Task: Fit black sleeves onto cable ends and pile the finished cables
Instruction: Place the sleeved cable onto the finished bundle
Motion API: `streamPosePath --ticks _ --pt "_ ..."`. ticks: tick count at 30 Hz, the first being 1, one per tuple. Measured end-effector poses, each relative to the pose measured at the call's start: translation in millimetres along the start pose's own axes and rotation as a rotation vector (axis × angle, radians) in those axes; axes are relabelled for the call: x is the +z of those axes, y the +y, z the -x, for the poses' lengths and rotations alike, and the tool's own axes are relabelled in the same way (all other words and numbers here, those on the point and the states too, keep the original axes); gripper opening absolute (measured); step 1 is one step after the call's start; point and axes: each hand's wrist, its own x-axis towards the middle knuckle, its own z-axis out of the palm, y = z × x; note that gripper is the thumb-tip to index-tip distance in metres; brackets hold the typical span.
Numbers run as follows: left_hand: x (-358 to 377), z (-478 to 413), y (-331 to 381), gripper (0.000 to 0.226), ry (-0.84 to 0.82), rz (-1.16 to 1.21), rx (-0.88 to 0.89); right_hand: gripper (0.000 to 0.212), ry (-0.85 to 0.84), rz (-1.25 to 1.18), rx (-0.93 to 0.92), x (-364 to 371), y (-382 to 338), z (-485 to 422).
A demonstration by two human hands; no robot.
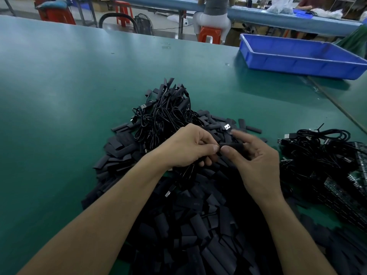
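While my left grip (190, 147) pinches a cable (187, 172) near its end, my right grip (256, 157) clamps a sleeve (231, 145), its mouth facing that end, I judge for sliding on. Finished cables (164, 112) lie piled just beyond both grips, within reach.

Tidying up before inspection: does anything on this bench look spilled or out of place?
Nothing looks damaged. The black sleeves sprawl loose across the green table in a wide heap, and a few strays lie apart from it on the right.
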Motion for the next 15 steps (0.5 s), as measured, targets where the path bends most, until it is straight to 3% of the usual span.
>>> streamPosePath --ticks 2,5,15 --pt "1 0 0 0.015 0.03 0.016 -0.002 0.038 0.113 -0.024 0.039 1 1 -1" --pt "3 0 -1 0.014 0.082 0.038 -0.002 0.025 0.215 -0.05 0.048 2 3 0" --pt "7 -3 -8 0.015 0.146 0.028 0.011 0.034 0.187 -0.033 0.028 11 2 3"
